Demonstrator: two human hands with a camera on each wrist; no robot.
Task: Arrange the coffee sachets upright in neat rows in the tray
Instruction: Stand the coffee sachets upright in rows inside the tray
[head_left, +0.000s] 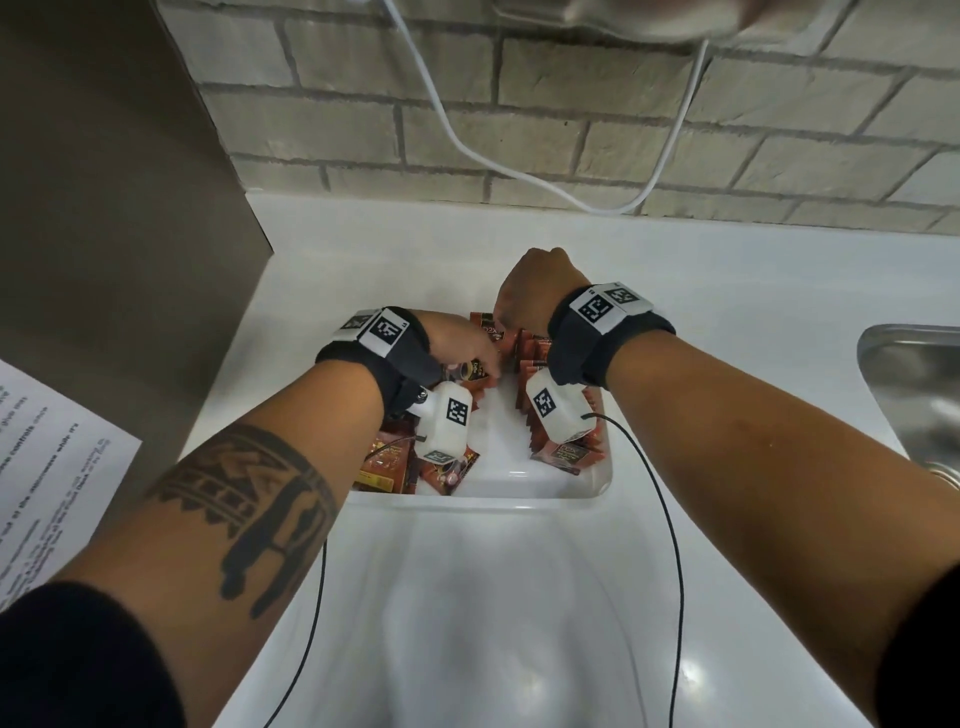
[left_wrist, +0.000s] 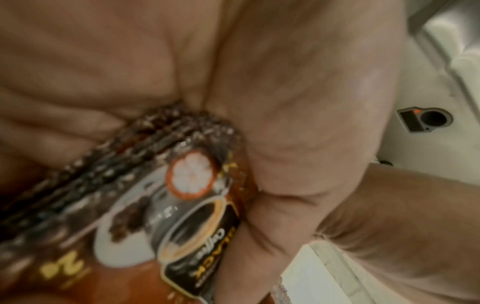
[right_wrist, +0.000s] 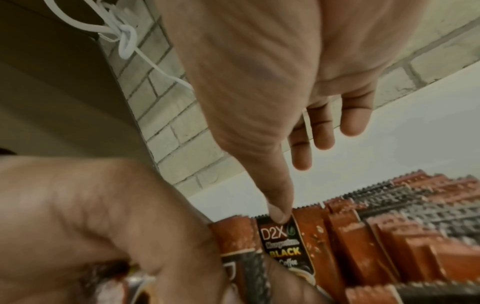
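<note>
Left hand (head_left: 457, 345) grips glossy, crimp-edged sachets (left_wrist: 145, 197) — right hand (head_left: 524, 296) pressing one upright.

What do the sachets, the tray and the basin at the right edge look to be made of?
Coffee sachets: glossy printed foil or plastic film, judging by the serrated sealed edges and sheen. Tray: probably smooth white moulded plastic, with rounded corners and soft highlights. Basin: likely brushed stainless steel, grey with streaky reflections.

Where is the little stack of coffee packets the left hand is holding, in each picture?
Head: the stack of sachets sits mid-picture, under the left hand, over the tray.
Left wrist: it fills the lower left, pinched by thumb and fingers.
Right wrist: only a blurred edge at bottom left.
Shared landmark: the left hand itself.
</note>
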